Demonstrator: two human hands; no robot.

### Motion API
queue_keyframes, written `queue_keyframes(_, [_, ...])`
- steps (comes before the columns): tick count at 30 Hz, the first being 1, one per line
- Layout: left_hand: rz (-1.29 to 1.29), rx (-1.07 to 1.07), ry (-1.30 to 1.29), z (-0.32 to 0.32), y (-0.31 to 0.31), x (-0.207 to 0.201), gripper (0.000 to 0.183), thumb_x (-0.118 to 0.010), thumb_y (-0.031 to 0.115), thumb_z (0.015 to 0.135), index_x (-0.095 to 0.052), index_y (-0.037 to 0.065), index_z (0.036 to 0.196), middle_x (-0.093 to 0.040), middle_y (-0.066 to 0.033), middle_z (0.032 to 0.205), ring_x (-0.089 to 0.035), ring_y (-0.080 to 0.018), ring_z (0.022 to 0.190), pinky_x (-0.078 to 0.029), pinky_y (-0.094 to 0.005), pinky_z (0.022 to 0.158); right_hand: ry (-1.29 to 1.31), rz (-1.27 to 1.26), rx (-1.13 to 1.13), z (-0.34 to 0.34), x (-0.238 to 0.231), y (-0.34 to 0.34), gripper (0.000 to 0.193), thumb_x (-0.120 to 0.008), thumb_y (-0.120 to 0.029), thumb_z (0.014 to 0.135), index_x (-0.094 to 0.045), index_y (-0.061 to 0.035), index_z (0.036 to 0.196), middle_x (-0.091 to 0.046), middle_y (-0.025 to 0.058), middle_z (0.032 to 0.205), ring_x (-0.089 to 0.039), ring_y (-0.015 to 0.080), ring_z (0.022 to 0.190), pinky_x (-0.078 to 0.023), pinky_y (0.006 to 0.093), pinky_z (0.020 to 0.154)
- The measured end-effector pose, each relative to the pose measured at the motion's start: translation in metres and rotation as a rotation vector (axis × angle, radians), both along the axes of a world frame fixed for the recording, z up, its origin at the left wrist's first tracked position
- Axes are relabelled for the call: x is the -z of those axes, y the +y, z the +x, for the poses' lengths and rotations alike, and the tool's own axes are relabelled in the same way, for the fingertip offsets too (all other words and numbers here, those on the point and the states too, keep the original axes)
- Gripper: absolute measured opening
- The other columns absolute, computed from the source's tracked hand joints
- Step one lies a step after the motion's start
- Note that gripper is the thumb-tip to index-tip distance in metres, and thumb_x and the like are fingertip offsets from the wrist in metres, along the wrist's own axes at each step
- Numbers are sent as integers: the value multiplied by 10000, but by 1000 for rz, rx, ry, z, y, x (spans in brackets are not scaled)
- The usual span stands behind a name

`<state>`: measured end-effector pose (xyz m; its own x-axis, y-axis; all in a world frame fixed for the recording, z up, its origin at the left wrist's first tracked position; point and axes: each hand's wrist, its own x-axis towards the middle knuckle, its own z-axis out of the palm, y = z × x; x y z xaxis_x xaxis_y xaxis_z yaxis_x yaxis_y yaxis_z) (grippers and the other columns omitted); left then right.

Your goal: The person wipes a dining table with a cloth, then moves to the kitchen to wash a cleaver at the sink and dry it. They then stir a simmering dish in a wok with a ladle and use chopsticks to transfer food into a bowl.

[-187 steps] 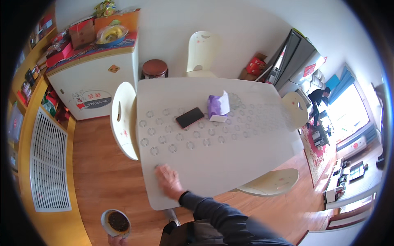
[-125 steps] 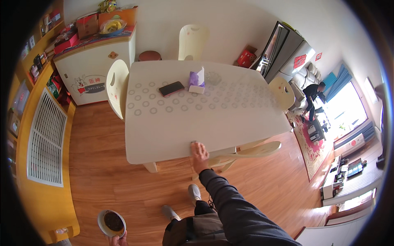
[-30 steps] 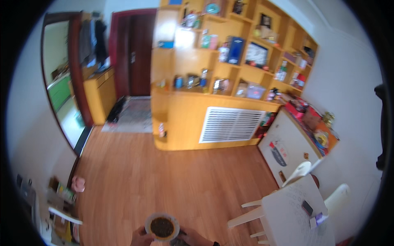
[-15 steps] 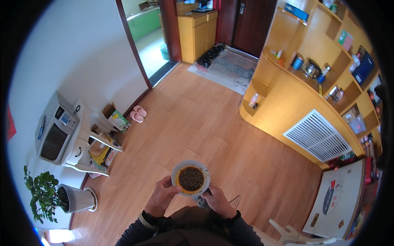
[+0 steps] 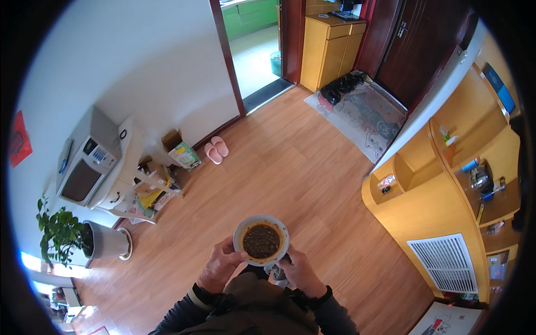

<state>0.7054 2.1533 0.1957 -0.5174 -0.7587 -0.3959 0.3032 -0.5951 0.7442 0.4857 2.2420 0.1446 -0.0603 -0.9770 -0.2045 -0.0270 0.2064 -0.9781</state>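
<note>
A white bowl [image 5: 238, 234] is held level in front of my body, over the floor. Dark brown, grainy sauce or soup [image 5: 261, 241] with an orange, oily edge fills much of it. My left hand [image 5: 220, 265] grips the left side, its thumb over the rim and its other fingers partly hidden beneath. On the right side, my right hand [image 5: 301, 272] is closed at the bowl, most of its fingertips out of sight. Something small and dark shows between that hand and the rim; I cannot make out what it is.
Wood flooring [image 5: 290, 184] stretches ahead to a doorway [image 5: 254, 61] and a patterned mat [image 5: 357, 120] with dark shoes. Pink slippers [image 5: 216, 149] lie by the left wall, near a microwave [image 5: 89, 167] and potted plant [image 5: 106, 240]. A curved yellow shelf unit [image 5: 402, 212] stands right.
My view has turned left and moved forward a little, so the doorway, mat and shelf unit sit farther right. Both hands keep the same hold on the bowl.
</note>
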Motion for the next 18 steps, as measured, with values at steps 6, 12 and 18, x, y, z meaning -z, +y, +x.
queue_keyframes(6, [8, 76, 53, -50, -123, -10, 630, -779, 157, 927, -542, -68, 1466, -675, -142, 1399, -639, -237, 1284, -471, -394, 1158, 82, 7, 17, -55, -25, -115, 416, -644, -9, 994, -581, -2, 1404, -761, 173, 1082, -756, 296, 983, -580, 383, 879])
queue_keyframes(12, [-83, 95, 9, -92, -239, -21, 594, -785, 111, 917, -565, -83, 1434, -690, -119, 1366, -653, -212, 1256, -494, -370, 1130, 104, 33, 66, -92, -33, -224, 335, -658, 11, 989, -636, 24, 1323, -761, 127, 1117, -717, 189, 1036, -564, 346, 927])
queue_keyframes(18, [-56, 81, 1, -136, -332, -6, 615, -777, 192, 917, -570, -61, 1439, -680, -107, 1381, -623, -199, 1286, -468, -353, 1142, 156, -5, 11, -136, -16, -321, 378, -667, -11, 989, -610, -1, 1363, -752, 165, 1121, -743, 266, 1034, -574, 388, 916])
